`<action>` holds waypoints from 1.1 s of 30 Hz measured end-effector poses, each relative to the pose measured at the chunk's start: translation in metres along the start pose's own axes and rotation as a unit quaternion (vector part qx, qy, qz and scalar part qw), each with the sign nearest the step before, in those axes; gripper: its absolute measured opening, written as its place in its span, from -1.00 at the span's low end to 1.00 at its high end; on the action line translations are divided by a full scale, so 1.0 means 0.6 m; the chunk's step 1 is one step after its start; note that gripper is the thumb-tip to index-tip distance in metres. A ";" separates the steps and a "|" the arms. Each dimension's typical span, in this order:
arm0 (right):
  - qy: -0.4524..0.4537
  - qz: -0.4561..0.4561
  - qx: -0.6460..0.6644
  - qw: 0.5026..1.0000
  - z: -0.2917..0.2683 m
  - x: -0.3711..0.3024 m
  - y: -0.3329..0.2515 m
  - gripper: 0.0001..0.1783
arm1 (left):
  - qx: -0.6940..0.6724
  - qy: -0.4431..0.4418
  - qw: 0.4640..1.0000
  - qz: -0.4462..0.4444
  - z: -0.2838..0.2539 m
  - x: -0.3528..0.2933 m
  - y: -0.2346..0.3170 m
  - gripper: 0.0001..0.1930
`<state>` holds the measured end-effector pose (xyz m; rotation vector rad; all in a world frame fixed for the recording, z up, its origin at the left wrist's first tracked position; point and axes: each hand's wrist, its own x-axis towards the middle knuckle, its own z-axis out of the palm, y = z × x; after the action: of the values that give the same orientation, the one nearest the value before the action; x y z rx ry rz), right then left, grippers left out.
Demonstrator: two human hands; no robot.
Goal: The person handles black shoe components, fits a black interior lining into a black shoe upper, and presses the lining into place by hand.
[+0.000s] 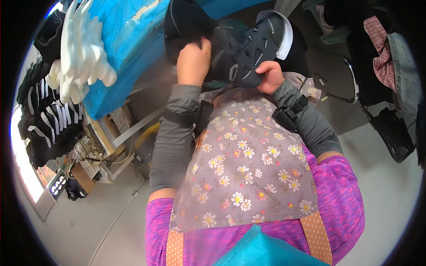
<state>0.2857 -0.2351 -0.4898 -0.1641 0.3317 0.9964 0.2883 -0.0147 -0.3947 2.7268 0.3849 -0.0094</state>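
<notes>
Within the right hand (pixel 271 78), pinched at its edge, sits 1 black shoe (pixel 253 55); left hand (pixel 193 63) leftward, grip not discernible.

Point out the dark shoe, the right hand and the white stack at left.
Dark shoe (pixel 254 48): head view, middle of its upper.
Right hand (pixel 271 78): head view, back of the hand.
White stack (pixel 83 57): head view, middle pieces.

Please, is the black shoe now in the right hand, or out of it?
In the hand: the thumb of the right hand lies over the edge of the black shoe nearest the person.
</notes>
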 end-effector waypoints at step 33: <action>0.002 -0.105 -0.160 0.981 0.046 -0.004 0.012 -0.61 | 0.181 0.012 0.965 0.188 0.052 0.000 -0.049 -0.75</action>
<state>0.2837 -0.2251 -0.4627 -0.4843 0.1519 0.8337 0.2821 -0.0001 -0.4348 3.1184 -0.1529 0.0618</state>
